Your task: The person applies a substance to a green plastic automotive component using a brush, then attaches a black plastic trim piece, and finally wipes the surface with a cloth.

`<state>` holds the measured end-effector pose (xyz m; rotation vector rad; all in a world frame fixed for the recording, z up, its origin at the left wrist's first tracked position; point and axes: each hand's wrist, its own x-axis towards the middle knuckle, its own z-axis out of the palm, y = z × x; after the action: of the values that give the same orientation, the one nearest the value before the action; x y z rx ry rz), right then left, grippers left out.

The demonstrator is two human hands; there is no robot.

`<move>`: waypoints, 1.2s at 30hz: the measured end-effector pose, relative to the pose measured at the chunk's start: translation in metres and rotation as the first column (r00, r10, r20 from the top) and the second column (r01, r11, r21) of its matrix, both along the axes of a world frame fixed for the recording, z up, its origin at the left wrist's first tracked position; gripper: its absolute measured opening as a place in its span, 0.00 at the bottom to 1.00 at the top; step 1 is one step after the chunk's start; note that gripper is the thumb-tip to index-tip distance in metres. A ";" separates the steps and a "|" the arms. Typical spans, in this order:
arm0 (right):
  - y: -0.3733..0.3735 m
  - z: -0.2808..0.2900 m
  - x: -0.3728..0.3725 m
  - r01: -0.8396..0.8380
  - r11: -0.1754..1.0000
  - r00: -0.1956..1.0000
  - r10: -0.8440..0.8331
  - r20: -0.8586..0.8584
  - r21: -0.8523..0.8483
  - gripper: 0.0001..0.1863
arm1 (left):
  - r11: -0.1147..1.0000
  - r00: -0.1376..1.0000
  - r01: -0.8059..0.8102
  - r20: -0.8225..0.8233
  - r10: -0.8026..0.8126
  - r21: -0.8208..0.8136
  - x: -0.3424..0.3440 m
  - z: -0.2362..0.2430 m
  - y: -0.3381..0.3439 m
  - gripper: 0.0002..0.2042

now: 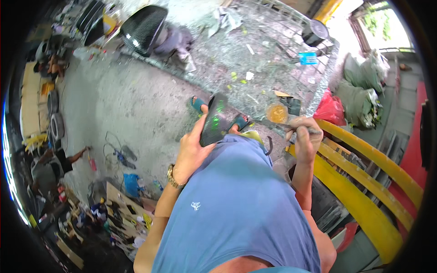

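My left hand [193,152] is closed round the edge of a curved, glossy black part [214,120] with green specks on it, held in front of my shirt. My right hand [306,136] is curled at the near edge of the worktable [268,50]. A thin, dark piece shows between its fingers, too small to make out. Just beyond those fingers is a round cup [277,112] with amber contents. Whether the hand touches the cup, I cannot tell. A dark scrap [291,105] lies beside the cup.
Farther back on the worktable are a black woven-pattern shell [143,29], rags [175,43], a dark can [315,32] and a blue packet [308,58]. Yellow curved bars [355,191] stand at right, near a red bag [330,109]. At left, a person [48,168] works low down.
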<state>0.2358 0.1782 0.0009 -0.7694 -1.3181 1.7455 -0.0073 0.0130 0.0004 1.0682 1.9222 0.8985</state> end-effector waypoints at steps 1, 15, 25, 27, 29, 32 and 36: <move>0.008 -0.006 0.010 0.107 0.994 0.993 -0.106 0.049 -0.008 0.06 | 0.999 1.000 -0.028 -0.012 0.028 0.030 -0.001 -0.002 -0.001 0.34; 0.041 -0.138 0.056 0.169 0.979 0.680 -0.202 0.705 0.118 0.09 | 0.935 0.872 -0.355 0.367 0.324 0.020 0.000 0.003 -0.014 0.26; 0.046 -0.151 0.057 0.225 0.955 0.873 -0.108 0.476 -0.196 0.08 | 0.914 0.812 -0.405 0.469 0.346 0.028 0.009 -0.003 -0.028 0.27; 0.043 -0.158 0.055 0.201 0.971 0.862 -0.111 0.494 -0.132 0.08 | 0.900 0.808 -0.434 0.460 0.370 0.038 0.010 -0.006 -0.034 0.27; 0.043 -0.161 0.056 0.193 0.975 0.883 -0.122 0.454 -0.114 0.08 | 0.892 0.795 -0.449 0.481 0.369 0.057 0.010 -0.008 -0.034 0.26; 0.045 -0.156 0.058 0.187 0.972 0.850 -0.088 0.519 -0.141 0.09 | 0.875 0.789 -0.478 0.478 0.387 0.081 0.012 -0.007 -0.036 0.25; 0.045 -0.158 0.066 0.187 0.961 0.881 -0.073 0.467 -0.203 0.10 | 0.870 0.778 -0.488 0.489 0.396 0.072 0.011 -0.004 -0.037 0.24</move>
<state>0.3014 0.2236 -0.1575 -1.4488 -1.3195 1.6934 0.0035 -0.0237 -0.0038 0.4243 1.7159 1.4867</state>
